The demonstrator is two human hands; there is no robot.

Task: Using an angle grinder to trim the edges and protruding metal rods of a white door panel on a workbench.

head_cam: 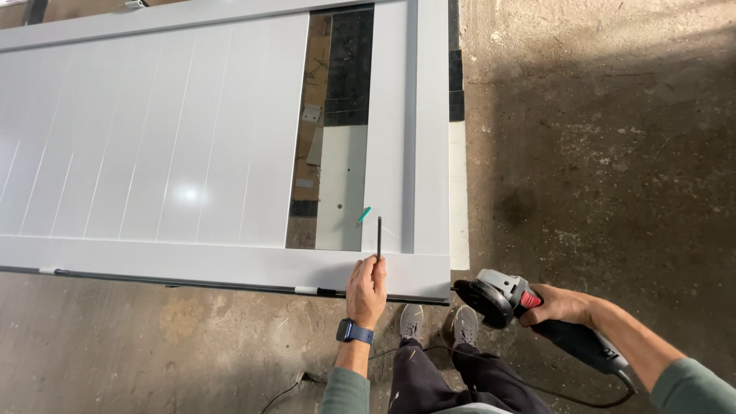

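Nearest, at 6 o'clock: dark trousers and two grey shoes [412, 321] on a stained concrete floor [598, 169], black cable [322, 377] trailing past. At 4 o'clock: right hand [558, 305] wrapped fully around an angle grinder [529, 314], black disc guard pointing toward the panel corner. Just above centre bottom: left hand [366, 290], blue-strapped watch [353, 332] at wrist, fingers pinched on a thin dark rod [379, 237] standing straight toward 12 o'clock on the frame. Beyond: pale grey slatted door panel [161, 146], lying flat, open gap at 12 o'clock, small green marker [363, 215] beside the rod.
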